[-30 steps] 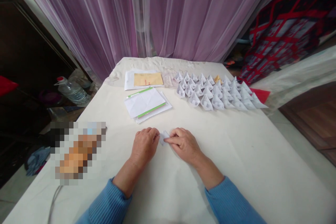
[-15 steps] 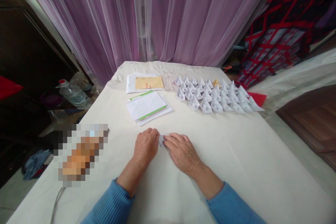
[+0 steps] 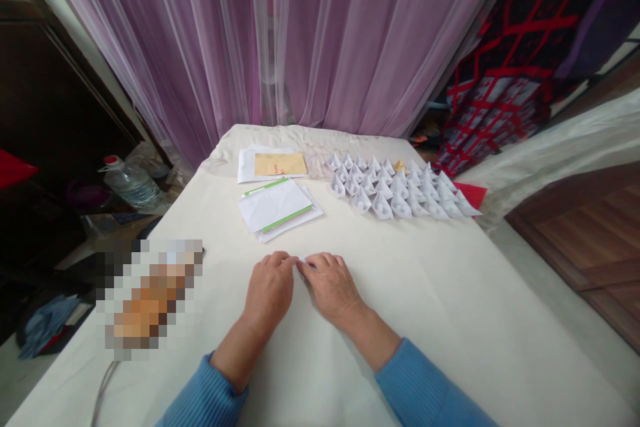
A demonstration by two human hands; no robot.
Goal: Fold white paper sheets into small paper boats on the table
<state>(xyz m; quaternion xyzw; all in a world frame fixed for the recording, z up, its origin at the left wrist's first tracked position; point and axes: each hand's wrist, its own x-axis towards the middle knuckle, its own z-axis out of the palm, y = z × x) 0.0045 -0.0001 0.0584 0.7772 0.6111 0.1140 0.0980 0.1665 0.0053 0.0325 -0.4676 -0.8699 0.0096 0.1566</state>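
A small folded piece of white paper (image 3: pixel 301 266) lies low over the middle of the table, mostly hidden by my fingers. My left hand (image 3: pixel 270 287) is closed, its thumb and fingertips pinching the paper's left side. From the other side, my right hand (image 3: pixel 331 285) has its curled fingers and thumb on the same paper. Beyond my hands lies a stack of white paper sheets (image 3: pixel 275 203) with green strips along two edges. Farther right stand rows of folded white paper boats (image 3: pixel 400 205), with a single yellow one (image 3: pixel 400 166) in the back row.
A tan envelope (image 3: pixel 280 164) rests on white paper at the back left. A blurred-out object (image 3: pixel 150 300) with a cable (image 3: pixel 103 387) lies on the white-covered table (image 3: pixel 440 320) at left. A red sheet (image 3: pixel 471 195) shows behind the boats. A water jug (image 3: pixel 131 183) stands off the left side.
My hands have drawn closer together over the folded paper, so less of it shows. The whole view has shifted slightly.
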